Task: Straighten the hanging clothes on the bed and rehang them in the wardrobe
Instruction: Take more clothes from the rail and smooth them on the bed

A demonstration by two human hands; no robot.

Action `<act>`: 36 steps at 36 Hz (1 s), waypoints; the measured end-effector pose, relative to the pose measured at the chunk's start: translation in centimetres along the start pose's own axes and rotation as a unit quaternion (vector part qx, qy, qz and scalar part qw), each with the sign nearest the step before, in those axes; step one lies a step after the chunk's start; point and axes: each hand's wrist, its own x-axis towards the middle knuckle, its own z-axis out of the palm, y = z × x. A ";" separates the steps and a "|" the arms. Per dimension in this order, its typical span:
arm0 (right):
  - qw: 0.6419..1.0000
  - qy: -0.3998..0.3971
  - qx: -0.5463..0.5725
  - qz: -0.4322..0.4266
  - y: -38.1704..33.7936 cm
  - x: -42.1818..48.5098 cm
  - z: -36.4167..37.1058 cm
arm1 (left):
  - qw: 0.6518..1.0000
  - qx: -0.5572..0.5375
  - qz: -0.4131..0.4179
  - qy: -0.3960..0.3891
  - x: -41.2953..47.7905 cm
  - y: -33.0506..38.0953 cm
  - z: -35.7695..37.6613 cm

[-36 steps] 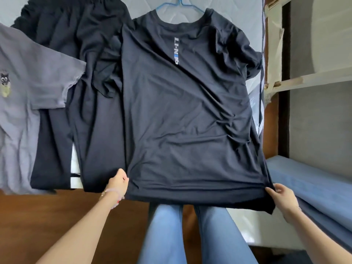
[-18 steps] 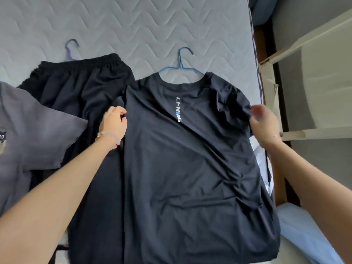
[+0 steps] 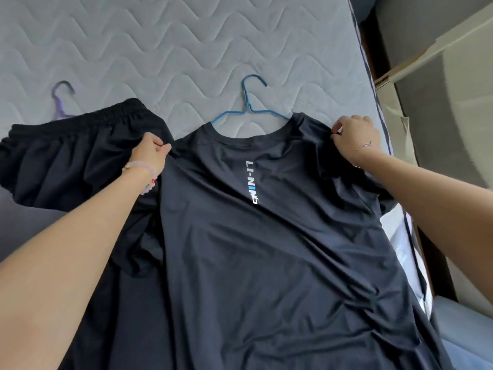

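A dark navy T-shirt [image 3: 266, 249] with a vertical white and blue logo lies flat on the quilted mattress [image 3: 186, 49], on a blue wire hanger [image 3: 249, 108] whose hook sticks out above the collar. My left hand [image 3: 150, 153] pinches the shirt's left shoulder. My right hand [image 3: 354, 137] pinches the right shoulder near the sleeve. Black trousers [image 3: 80, 156] with an elastic waistband lie to the left on a purple hanger [image 3: 61, 100], partly under the shirt.
A grey garment [image 3: 16, 222] shows at the far left edge. The mattress edge runs down the right side, with a cream wooden frame [image 3: 426, 54] and a grey wall beyond it. Light blue bedding [image 3: 466, 329] lies at the lower right.
Both hands have moved from the shirt's hem up to its shoulders and now pinch the fabric there. The view has tilted up toward the hangers.
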 end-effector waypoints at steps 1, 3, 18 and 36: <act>1.000 0.006 -0.019 -0.006 0.1 0.3 -0.1 | 1.000 0.003 -0.002 -0.007 0.3 0.1 -0.1; 0.997 0.034 -0.060 -0.031 0.3 0.9 -0.6 | 0.999 0.027 0.019 -0.017 0.9 0.5 -0.2; 0.986 0.114 0.082 0.093 -0.8 9.3 -5.4 | 0.991 0.004 0.051 0.124 7.2 10.9 0.9; 0.980 -0.002 0.196 0.048 0.5 11.4 -1.0 | 0.989 -0.137 0.028 -0.039 8.6 9.0 0.9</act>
